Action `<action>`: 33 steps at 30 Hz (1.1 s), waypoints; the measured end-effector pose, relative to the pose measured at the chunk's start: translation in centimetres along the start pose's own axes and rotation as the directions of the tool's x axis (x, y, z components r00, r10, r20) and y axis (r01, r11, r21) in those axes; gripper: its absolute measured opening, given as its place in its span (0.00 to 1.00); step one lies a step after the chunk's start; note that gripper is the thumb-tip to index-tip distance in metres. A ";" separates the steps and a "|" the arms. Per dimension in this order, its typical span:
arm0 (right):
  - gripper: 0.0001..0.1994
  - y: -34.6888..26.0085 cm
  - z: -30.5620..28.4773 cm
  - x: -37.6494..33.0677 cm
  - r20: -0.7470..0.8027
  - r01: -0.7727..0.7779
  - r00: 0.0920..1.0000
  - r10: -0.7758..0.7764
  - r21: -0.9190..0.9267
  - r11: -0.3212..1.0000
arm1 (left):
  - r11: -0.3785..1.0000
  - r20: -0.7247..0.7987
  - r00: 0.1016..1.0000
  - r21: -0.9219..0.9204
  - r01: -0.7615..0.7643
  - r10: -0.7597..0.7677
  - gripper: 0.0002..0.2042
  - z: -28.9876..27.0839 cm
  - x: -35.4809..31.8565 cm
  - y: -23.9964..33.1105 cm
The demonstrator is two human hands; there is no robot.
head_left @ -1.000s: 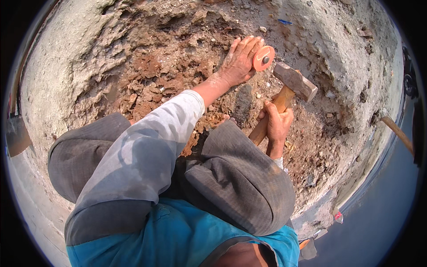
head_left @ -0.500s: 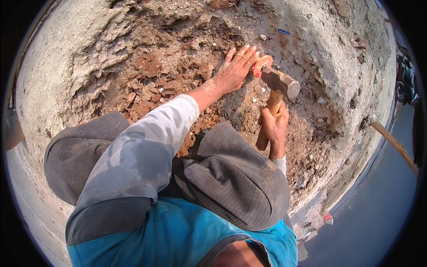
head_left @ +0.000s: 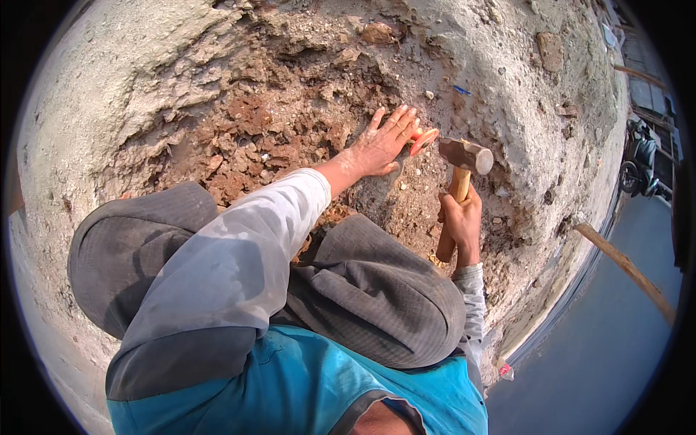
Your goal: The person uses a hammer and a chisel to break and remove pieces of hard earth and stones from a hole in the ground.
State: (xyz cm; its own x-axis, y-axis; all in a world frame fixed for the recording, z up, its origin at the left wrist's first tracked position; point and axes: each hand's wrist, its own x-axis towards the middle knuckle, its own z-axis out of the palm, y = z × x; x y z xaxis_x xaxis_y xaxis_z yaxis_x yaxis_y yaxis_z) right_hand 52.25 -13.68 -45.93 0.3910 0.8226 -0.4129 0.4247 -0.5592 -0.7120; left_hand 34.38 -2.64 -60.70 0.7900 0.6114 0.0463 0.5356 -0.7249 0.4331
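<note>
My left hand (head_left: 378,147) is palm down over broken, reddish ground, its fingers fairly straight around a chisel with an orange round hand guard (head_left: 425,141). The chisel's shaft is hidden beneath the hand. In my right hand (head_left: 462,217) is a short-handled sledgehammer (head_left: 467,154), gripped by its wooden handle with the thumb along it. Its dark steel head is just right of the guard, close to the chisel's struck end; whether they touch I cannot tell.
Rough, pale crumbly ground surrounds my bent knees (head_left: 384,290). A blue scrap (head_left: 462,90) lies beyond the hammer. At the right, a wooden pole (head_left: 627,268) slants over a grey surface (head_left: 573,370), with a parked motorbike (head_left: 638,159) farther off.
The hammer head has shifted slightly right, off the chisel's end it overlapped before. The orange guard appears tilted and narrower. My view has moved, so the ground sits lower in it.
</note>
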 end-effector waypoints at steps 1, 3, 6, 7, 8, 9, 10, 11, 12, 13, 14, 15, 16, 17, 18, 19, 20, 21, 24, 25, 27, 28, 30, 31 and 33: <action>0.11 -1.0 -0.1 0.1 0.039 -0.107 0.994 0.107 0.006 0.994 | 0.999 -0.007 1.000 0.020 0.029 -0.029 0.55 0.3 -0.8 -0.5; 0.07 -5.9 0.1 -1.0 -0.088 0.085 0.994 -0.070 0.176 0.981 | 0.999 -0.039 0.999 0.022 0.033 -0.032 0.55 0.0 -0.1 -1.1; 0.02 -11.1 1.3 -1.8 -0.348 0.456 0.860 -0.372 0.199 0.868 | 0.998 -0.026 0.999 0.047 0.040 -0.039 0.55 0.4 -1.0 -0.8; 0.02 -11.7 1.5 -1.4 -0.392 0.553 0.792 -0.468 0.138 0.822 | 0.997 -0.028 0.999 0.072 0.039 -0.037 0.55 0.4 -1.0 -0.7; 0.02 -10.5 2.3 -0.7 -0.407 0.618 0.740 -0.535 0.097 0.781 | 0.997 -0.018 0.999 0.065 0.046 -0.045 0.55 0.8 -1.2 -0.4; 0.03 -5.7 2.1 0.4 -0.304 0.585 0.753 -0.584 -0.096 0.805 | 0.998 -0.025 0.999 0.055 0.025 -0.024 0.55 0.5 -0.5 0.2; 0.06 -0.2 1.5 1.4 -0.185 0.554 0.771 -0.610 -0.277 0.785 | 0.998 -0.032 0.999 0.054 0.019 -0.018 0.55 0.1 -0.1 0.6; 0.08 2.6 1.2 2.0 -0.040 0.290 0.951 -0.306 -0.224 0.930 | 1.000 -0.059 0.998 0.014 0.018 -0.017 0.54 0.3 -0.1 0.6; 0.11 3.8 1.1 2.2 0.122 -0.018 0.991 0.046 -0.221 0.975 | 1.000 -0.041 0.999 0.027 0.009 -0.008 0.54 0.3 -0.6 1.1; 0.12 2.9 1.0 1.2 0.046 -0.079 0.995 0.084 -0.099 0.992 | 0.998 -0.032 0.999 0.061 0.009 -0.007 0.54 0.3 -0.7 1.0; 0.14 1.9 0.7 0.3 -0.022 -0.132 0.991 0.132 0.031 0.991 | 0.996 -0.021 1.000 0.094 0.007 -0.005 0.54 0.1 -0.3 0.4; 0.16 2.3 0.1 0.3 -0.024 -0.155 0.988 0.154 -0.012 0.988 | 0.987 -0.055 0.998 0.163 0.017 -0.008 0.54 0.7 -0.8 0.1; 0.14 1.6 0.2 0.6 -0.030 -0.108 0.994 0.109 0.046 0.993 | 0.979 -0.065 0.998 0.202 0.034 -0.021 0.54 0.5 -0.5 -1.1; 0.13 0.8 0.2 -0.5 -0.074 -0.035 0.996 0.047 0.150 0.988 | 0.987 -0.073 0.997 0.157 0.040 -0.029 0.53 0.7 -0.9 -0.6; 0.11 -0.6 0.3 -1.4 -0.120 0.043 0.993 -0.013 0.248 0.968 | 0.992 -0.081 0.996 0.112 0.053 -0.044 0.53 0.8 -1.1 -0.1; 0.08 -2.0 0.8 -1.7 -0.227 0.151 0.969 -0.095 0.241 0.959 | 0.992 -0.066 0.997 0.113 0.057 -0.050 0.53 0.7 -1.3 0.2; 0.07 -3.0 1.5 -1.7 -0.342 0.229 0.930 -0.133 0.257 0.939 | 0.991 -0.058 0.997 0.121 0.062 -0.055 0.53 0.2 -1.1 0.1; 0.06 -2.4 2.1 -1.6 -0.334 0.247 0.930 -0.153 0.259 0.934 | 0.990 -0.051 0.997 0.124 0.062 -0.056 0.52 0.1 -1.0 0.2; 0.03 8.2 2.9 1.7 -0.229 0.338 0.908 -0.350 -0.093 0.937 | 0.984 -0.055 0.997 0.169 0.059 -0.051 0.51 -0.4 -0.3 1.2; 0.03 5.5 3.5 1.1 -0.077 0.106 0.990 -0.114 -0.106 0.989 | 0.987 -0.096 0.995 0.153 0.054 -0.039 0.50 -0.2 -0.6 1.2; 0.05 6.9 2.6 0.3 0.064 -0.193 0.980 0.189 0.054 0.980 | 0.992 -0.121 0.993 0.124 0.011 0.004 0.49 0.1 -1.0 1.3; 0.07 7.0 2.5 -1.4 0.054 -0.295 0.955 0.290 0.131 0.947 | 0.998 -0.116 0.993 0.069 -0.008 0.016 0.48 0.6 -1.7 1.8; 0.07 9.6 3.9 -2.4 0.027 -0.344 0.939 0.344 0.142 0.928 | 0.995 -0.175 0.983 0.096 -0.037 0.054 0.44 1.5 -1.6 1.1; 0.07 10.6 4.2 -2.3 -0.010 -0.350 0.935 0.355 0.153 0.924 | 0.996 -0.182 0.982 0.087 -0.034 0.049 0.43 1.1 -0.9 1.2; 0.08 12.8 5.2 -3.2 -0.062 -0.418 0.894 0.444 0.243 0.875 | 0.991 -0.214 0.974 0.120 -0.054 0.079 0.38 0.5 0.5 1.3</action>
State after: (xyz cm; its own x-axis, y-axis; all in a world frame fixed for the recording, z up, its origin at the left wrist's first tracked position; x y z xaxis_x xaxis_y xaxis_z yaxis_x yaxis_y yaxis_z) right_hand 52.21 -22.92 -56.68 0.5888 0.4807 -0.6498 0.0099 -0.8081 -0.5889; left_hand 35.62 -3.43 -60.62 0.7480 0.6055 0.2717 0.5237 -0.7900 0.3188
